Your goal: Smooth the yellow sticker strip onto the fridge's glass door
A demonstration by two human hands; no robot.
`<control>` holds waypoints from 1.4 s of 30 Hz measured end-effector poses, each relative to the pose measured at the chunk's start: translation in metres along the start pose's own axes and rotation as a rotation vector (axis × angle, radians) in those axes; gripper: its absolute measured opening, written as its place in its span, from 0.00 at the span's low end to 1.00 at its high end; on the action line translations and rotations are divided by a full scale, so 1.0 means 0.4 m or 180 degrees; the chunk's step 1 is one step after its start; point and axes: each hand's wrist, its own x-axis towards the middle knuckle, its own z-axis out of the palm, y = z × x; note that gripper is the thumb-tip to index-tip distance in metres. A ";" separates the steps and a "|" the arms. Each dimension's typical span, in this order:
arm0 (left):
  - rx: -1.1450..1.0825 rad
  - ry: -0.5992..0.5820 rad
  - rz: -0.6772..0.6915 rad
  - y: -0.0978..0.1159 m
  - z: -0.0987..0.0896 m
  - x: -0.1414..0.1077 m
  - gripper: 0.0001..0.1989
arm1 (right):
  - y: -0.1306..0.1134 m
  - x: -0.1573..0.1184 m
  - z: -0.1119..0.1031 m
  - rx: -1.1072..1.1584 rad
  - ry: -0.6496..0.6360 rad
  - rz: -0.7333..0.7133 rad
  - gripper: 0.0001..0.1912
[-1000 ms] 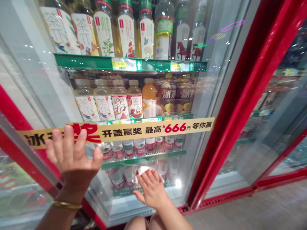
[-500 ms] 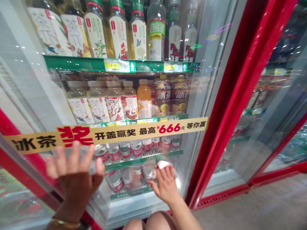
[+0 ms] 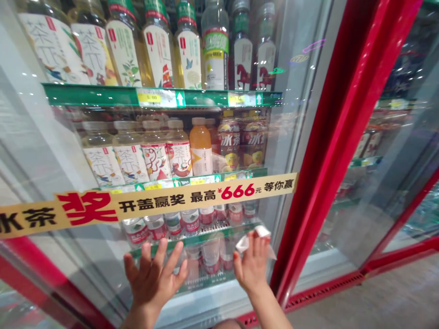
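My left hand (image 3: 156, 276) is spread with its fingers apart in front of the glass door, below the printed strip, and holds nothing. Whether its fingertips touch the glass I cannot tell. My right hand (image 3: 253, 262) keeps a crumpled white tissue (image 3: 262, 231) under its fingers, against the lower right of the glass door (image 3: 236, 285). Parts of the tissue stick out around the fingertips; the rest is hidden by the hand. Across the door above both hands runs a tan strip (image 3: 206, 196) with black and red lettering.
Behind the glass, drink bottles (image 3: 178, 155) stand in rows on shelves with green edges (image 3: 202, 98). A red door frame (image 3: 329, 151) rises at right, beside another glass-fronted cooler. Grey floor (image 3: 394, 297) shows at lower right. Light reflections cross the glass.
My left hand has moved right and down, away from the strip. My right hand has slid right with the tissue, towards the red frame. The view has shifted slightly.
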 end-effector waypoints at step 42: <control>-0.0016 0.0234 -0.0389 -0.107 -0.097 0.015 0.45 | -0.041 0.183 -0.060 0.0109 -0.0227 -0.1114 0.41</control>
